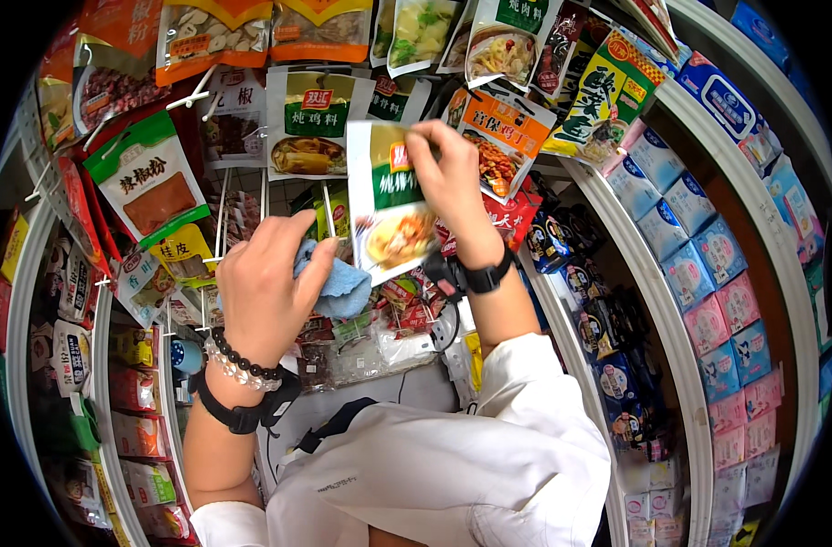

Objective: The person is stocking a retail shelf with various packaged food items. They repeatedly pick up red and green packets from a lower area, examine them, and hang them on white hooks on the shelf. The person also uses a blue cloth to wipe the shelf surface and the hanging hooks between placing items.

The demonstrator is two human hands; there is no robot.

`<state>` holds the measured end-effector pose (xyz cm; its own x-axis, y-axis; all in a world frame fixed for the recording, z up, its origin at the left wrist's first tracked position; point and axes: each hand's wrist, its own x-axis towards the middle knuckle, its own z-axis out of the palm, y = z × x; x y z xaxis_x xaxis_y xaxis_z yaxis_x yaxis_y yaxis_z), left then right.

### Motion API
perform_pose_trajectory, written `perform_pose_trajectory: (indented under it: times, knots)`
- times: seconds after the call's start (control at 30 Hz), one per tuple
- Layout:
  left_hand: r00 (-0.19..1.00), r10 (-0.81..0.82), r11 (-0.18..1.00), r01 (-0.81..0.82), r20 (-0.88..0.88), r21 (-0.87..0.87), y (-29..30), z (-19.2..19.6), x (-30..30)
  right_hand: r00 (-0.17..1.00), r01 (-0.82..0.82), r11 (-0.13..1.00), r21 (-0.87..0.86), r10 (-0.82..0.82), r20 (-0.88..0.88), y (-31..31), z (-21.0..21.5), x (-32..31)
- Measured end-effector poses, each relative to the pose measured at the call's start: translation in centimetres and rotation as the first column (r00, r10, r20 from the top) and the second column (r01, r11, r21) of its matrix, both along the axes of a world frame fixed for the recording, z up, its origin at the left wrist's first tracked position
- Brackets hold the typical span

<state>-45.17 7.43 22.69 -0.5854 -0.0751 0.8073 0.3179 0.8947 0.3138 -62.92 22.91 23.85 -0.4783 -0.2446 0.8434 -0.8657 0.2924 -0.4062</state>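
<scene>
White sleeves rise to both hands: left hand grips a blue cloth, its edge bunched past the fingertips. Right hand pinches the green seasoning packet by its top edge; hanging packets crowd close above the fingers.

I stand in a grocery shop. Seasoning packets hang on pegs before me. Boxed goods fill white shelves.

I see a flat seasoning packet, white with a green band and a picture of a soup dish below, hanging upright and slightly tilted, pinched at its top right corner. A crumpled light blue cloth sits just beside its lower left edge, bunched up, in front of the hanging packets.
</scene>
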Motion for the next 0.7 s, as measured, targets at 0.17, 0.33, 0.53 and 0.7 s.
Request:
perform_pose_trajectory:
  times: [0.17,0.33,0.53,0.7]
  knots:
    - [0.999,0.036,0.999,-0.036,0.037,-0.009,-0.5,-2.0,0.5,0.994,0.096,0.995,-0.011,-0.097,-0.047,-1.2,1.5,-4.5]
    - [0.995,0.067,0.998,-0.068,0.080,0.011,-0.7,-3.1,1.1,0.984,0.172,0.985,-0.004,-0.172,-0.043,-1.6,1.8,-7.1]
    - [0.994,0.059,0.998,-0.061,0.097,0.017,-1.0,-3.2,1.7,0.993,0.117,0.992,0.047,-0.116,-0.033,-2.0,2.3,-7.3]
    - [0.992,0.060,0.997,-0.063,0.107,0.031,-1.0,-3.6,1.8,0.972,0.208,0.970,0.129,-0.190,-0.135,-2.3,2.1,-7.4]
